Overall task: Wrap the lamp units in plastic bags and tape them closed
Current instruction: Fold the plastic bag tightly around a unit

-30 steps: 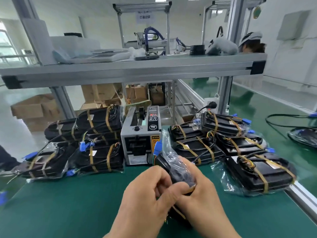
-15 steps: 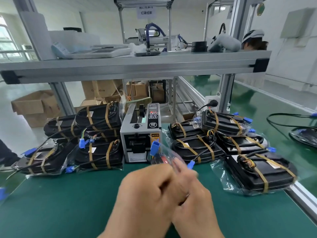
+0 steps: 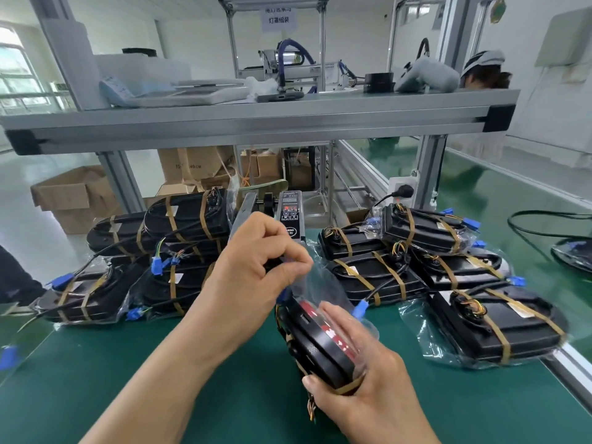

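Note:
A black lamp unit (image 3: 317,344) with a red strip sits on edge in a clear plastic bag (image 3: 323,283) above the green table. My right hand (image 3: 365,386) grips the unit from below and the right, through the bag. My left hand (image 3: 259,267) is raised in front of the grey tape dispenser (image 3: 290,216) and pinches the bag's upper edge between thumb and fingers. Whether a piece of tape is also in that pinch is unclear.
Stacks of bagged, taped lamp units lie at the left (image 3: 179,251) and at the right (image 3: 448,274). An aluminium shelf beam (image 3: 256,123) crosses overhead. The table's right edge rail (image 3: 576,366) is close. Another person (image 3: 483,72) works behind the shelf.
My left hand has lifted away from the right hand toward the dispenser, drawing the bag's edge up. The lamp unit has turned on edge, showing its red strip.

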Tool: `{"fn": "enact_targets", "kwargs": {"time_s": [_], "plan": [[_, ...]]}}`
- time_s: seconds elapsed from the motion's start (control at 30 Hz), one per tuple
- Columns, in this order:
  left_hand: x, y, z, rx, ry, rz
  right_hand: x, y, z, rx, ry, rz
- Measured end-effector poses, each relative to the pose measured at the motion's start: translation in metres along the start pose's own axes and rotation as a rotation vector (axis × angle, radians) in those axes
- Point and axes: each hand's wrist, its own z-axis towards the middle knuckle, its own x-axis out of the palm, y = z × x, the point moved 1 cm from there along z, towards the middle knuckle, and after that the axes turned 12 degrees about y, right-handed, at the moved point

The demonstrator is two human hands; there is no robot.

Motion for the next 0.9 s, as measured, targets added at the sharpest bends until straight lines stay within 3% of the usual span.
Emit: {"fn": "enact_targets", "kwargs": {"time_s": [0.13,0.23,0.33,0.43,0.57,0.9], "plan": [[0.001,0.012,0.001,-0.087,-0.226,-0.194,-0.009,0.0,-0.004,0.009,-0.069,-0.028],[0.0,0.047,-0.003,-0.43,-0.428,-0.442,-0.013,-0.004,-0.002,0.049,-0.128,-0.002],[0.015,0.082,-0.008,-0.755,-0.432,-0.69,-0.012,-0.003,0.003,0.079,-0.131,-0.007],[0.036,0.1,-0.005,-0.935,-0.375,-0.927,-0.01,-0.003,0.007,0.092,-0.153,0.038],[0.045,0.108,0.009,-1.028,-0.374,-1.085,-0.008,-0.004,0.009,0.1,-0.172,0.055],[0.047,0.113,0.032,-1.081,-0.483,-1.113,-0.008,-0.003,0.008,0.108,-0.138,0.092]]}}
